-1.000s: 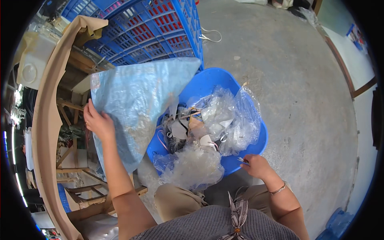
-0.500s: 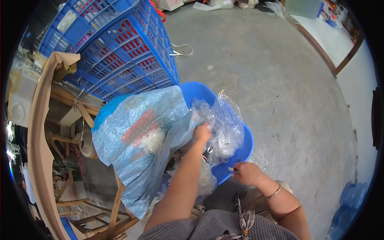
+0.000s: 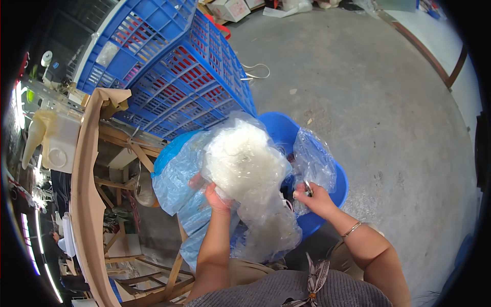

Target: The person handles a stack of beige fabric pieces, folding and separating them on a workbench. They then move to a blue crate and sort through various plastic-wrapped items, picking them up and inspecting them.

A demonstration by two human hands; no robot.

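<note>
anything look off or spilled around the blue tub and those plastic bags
Nothing looks spilled. The left hand lifts a clear plastic bag above the blue tub; the right hand pinches a small item. A loose white cord lies on the concrete floor.

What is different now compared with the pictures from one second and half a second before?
The left hand left the edge of the blue plastic sack, reached into the blue tub and now holds up a clear bag of whitish material in front of the sack. The right hand stayed at the tub's near rim, pinching a small metal object. The blue crates did not change.
</note>
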